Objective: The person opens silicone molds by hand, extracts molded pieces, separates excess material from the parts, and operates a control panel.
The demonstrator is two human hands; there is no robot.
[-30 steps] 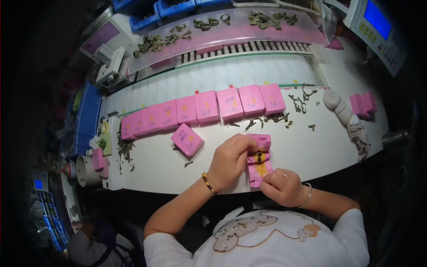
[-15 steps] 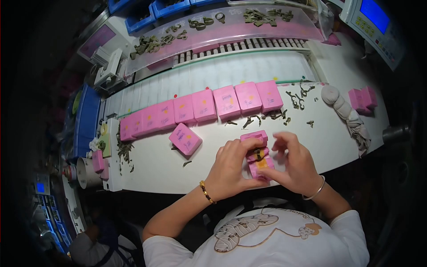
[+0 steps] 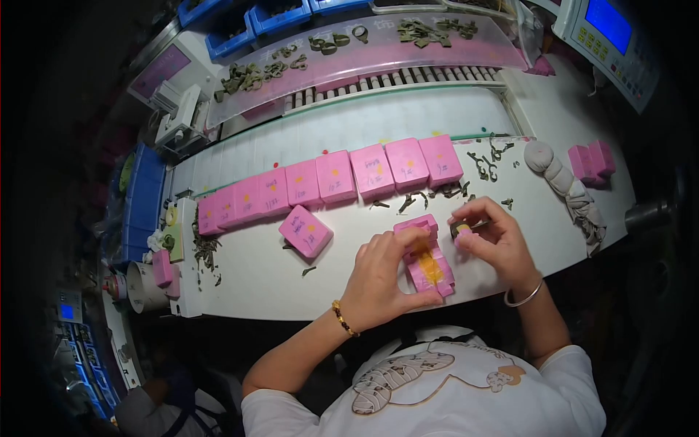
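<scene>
My left hand (image 3: 377, 275) is closed around an opened pink block (image 3: 445, 280), thumb at its near end and fingers at its far end. A yellow-stained hollow shows in the block's top. To the right of it, my right hand (image 3: 504, 246) pinches a small pink and yellow chunk (image 3: 463, 231) with something dark on it, raised apart from the block. Its exact shape is partly hidden by the fingers. A closed pink block (image 3: 306, 231) with writing and a yellow dot lies left of my left hand.
Marked pink blocks (image 3: 337, 177) stand in a row behind my hands. Dark green pieces (image 3: 486, 167) lie scattered on the white table (image 3: 247, 288), and more rest on a clear shelf (image 3: 364, 58). A wrapped cloth roll (image 3: 564, 189) and two pink blocks (image 3: 590, 162) are at right.
My right hand has moved right, away from the pink block, lifting out a small chunk. The dark piece seen in the block's middle no longer shows there. My left hand still holds the block.
</scene>
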